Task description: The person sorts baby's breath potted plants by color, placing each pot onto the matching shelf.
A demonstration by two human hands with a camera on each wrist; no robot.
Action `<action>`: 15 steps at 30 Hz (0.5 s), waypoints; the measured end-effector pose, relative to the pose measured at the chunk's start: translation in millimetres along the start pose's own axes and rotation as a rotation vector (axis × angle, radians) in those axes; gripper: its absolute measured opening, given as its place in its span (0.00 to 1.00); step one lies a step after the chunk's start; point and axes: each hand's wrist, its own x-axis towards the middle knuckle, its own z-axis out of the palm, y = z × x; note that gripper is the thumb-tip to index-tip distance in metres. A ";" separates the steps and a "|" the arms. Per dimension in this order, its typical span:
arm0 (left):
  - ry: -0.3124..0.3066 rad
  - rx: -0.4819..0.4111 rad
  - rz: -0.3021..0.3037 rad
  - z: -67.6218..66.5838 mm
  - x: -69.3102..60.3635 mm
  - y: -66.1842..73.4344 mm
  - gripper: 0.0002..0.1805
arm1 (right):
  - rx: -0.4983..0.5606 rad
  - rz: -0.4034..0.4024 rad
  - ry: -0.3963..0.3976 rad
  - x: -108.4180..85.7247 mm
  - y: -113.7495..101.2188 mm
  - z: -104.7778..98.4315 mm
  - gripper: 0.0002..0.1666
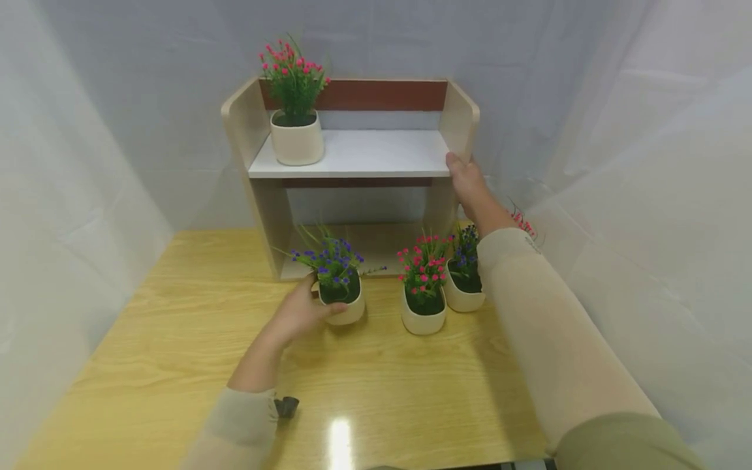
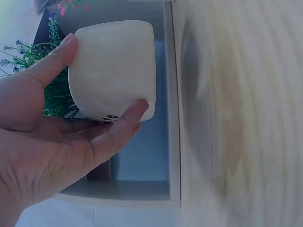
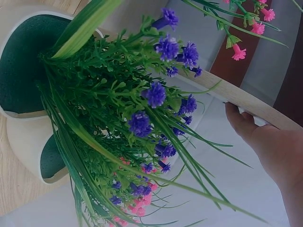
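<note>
My left hand (image 1: 299, 310) grips a white flowerpot (image 1: 346, 313) of purple flowers, fingers and thumb around its sides. In the left wrist view the pot (image 2: 116, 66) appears held off the wooden tabletop, in front of the lower shelf opening. On the right, my right hand (image 1: 470, 186) holds the side panel of a two-tier shelf (image 1: 352, 174), thumb at the panel's front near the upper board. The right wrist view shows fingertips of that hand (image 3: 270, 146) against the panel's outer face. A pot of pink flowers (image 1: 297, 140) stands on the upper board's left end.
Right of the held pot, a pink-flowered pot (image 1: 423, 316) and a purple-flowered pot (image 1: 465, 297) stand close together on the table (image 1: 376, 391). More pink flowers (image 1: 521, 222) show behind my right forearm. White sheeting (image 1: 646, 163) hangs around the table.
</note>
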 end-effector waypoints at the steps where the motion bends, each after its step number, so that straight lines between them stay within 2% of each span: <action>1: 0.000 0.000 0.000 -3.0 0.2 -0.1 0.67 | 0.002 -0.004 0.000 -0.2 -0.3 -0.2 0.41; 10: 0.005 -0.012 0.012 -23.2 7.7 -4.1 0.68 | -0.002 -0.016 0.003 -1.6 -1.9 -1.4 0.40; 15: 0.023 -0.057 0.041 -29.4 17.8 -12.1 0.66 | -0.009 0.009 0.013 -0.8 -1.1 0.7 0.41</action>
